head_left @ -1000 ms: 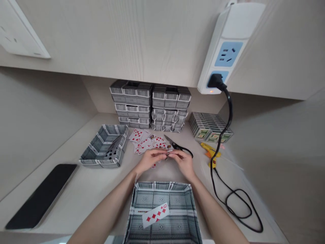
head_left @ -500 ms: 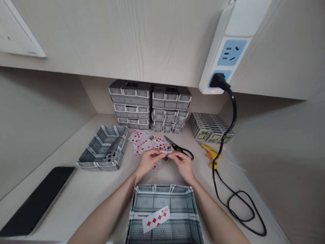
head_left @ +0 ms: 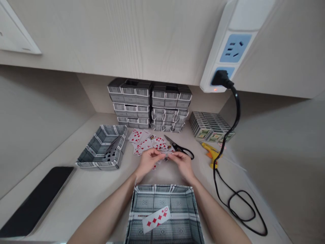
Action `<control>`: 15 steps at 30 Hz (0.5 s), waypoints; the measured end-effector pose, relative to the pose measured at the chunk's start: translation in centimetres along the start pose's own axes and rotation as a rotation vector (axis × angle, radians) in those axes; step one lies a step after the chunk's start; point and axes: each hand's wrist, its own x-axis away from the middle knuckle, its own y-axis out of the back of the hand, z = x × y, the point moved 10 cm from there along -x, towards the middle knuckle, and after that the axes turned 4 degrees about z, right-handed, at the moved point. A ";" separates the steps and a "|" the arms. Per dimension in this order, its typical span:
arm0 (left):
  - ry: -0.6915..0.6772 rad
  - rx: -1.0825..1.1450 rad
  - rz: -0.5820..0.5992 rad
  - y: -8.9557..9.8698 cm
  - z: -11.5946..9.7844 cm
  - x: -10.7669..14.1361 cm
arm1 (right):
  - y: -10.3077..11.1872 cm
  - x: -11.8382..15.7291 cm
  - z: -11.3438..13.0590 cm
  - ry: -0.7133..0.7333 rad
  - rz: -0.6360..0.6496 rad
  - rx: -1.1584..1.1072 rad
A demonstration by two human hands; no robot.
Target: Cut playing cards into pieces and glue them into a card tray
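My left hand [head_left: 147,162] and my right hand [head_left: 183,164] meet over the desk, thumbs and fingertips pinching the two ends of a small playing card [head_left: 166,153]. Only a thin grey-and-white strip of it shows; the fingers cover the rest. Just behind lie scattered playing cards [head_left: 142,146], mostly red suits. Black-handled scissors [head_left: 183,149] rest beside my right fingers. Between my forearms stands an open box made of cards [head_left: 177,202], with a narrow diamond card strip [head_left: 156,219] lying inside.
At left are another card box [head_left: 87,149] with cards in it and a black phone [head_left: 38,200]. Stacked card boxes [head_left: 132,100] line the back. Card packs [head_left: 212,126], a yellow glue gun [head_left: 212,152] and its looping cord [head_left: 237,195] occupy the right, below a power strip [head_left: 215,61].
The card between my fingertips has tilted, its white edge giving way to a greyer surface. Both hands stay nearly in place, and the view shifts slightly.
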 end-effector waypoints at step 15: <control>0.012 0.085 -0.009 -0.4 -0.1 0.2 | 0.1 -0.3 -0.3 0.018 -0.002 -0.009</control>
